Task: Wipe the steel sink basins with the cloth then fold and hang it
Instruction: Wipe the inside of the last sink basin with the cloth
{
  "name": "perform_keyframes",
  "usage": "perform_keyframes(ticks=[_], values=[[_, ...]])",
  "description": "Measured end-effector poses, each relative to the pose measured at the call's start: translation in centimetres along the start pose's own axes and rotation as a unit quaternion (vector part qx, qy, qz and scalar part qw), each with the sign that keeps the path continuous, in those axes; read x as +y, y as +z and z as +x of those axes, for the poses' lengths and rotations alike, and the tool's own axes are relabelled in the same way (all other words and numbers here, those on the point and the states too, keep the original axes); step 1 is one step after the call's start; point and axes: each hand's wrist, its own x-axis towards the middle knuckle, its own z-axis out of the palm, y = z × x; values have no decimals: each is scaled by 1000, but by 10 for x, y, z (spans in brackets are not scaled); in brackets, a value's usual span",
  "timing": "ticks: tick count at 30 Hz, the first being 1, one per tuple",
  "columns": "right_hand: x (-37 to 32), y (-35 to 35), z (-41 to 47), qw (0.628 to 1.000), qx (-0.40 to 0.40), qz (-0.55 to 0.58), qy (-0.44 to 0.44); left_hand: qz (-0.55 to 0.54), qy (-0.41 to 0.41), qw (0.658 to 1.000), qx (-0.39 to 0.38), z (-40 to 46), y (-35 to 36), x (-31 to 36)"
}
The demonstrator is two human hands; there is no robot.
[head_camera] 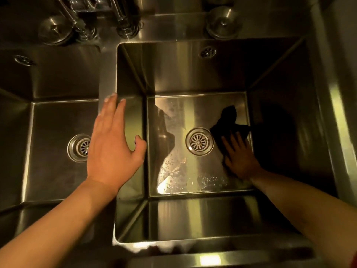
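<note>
My right hand (240, 157) presses flat on the dark cloth (229, 124) in the wet steel right basin (173, 78), beside its round drain (199, 141); my left hand (114, 144), fingers straight, rests on the divider (107, 74).

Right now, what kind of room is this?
Probably a kitchen, maybe a restaurant's: two deep steel basins side by side, taps behind, and a right hand pressing a cloth on the sink floor.

I see a chrome steel faucet assembly (100, 14) at eleven o'clock and two round steel knob caps (224, 22) on the back ledge.
</note>
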Motion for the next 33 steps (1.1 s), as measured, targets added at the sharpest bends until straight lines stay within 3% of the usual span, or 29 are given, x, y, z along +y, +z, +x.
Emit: perform_keyframes(ticks=[4,6,9,13,21,25,33], values=[[-9,10,-17,975,-66,-83,-195,-18,-16,1000,8,1,0,1],[-19,19,-24,953,-52,-108,-278,-16,-31,999,15,0,0,1],[-43,27,-25,922,6,-156,-355,-1,-31,999,15,0,1,1],[-87,23,-4,901,-23,-138,-410,9,-31,999,15,1,2,2],[-195,15,30,922,16,-78,-378,22,-30,999,18,3,4,-1],[-195,13,46,932,35,-50,-356,31,-36,999,16,2,4,0],[-164,-54,130,984,48,8,-169,47,-35,998,7,1,3,0]])
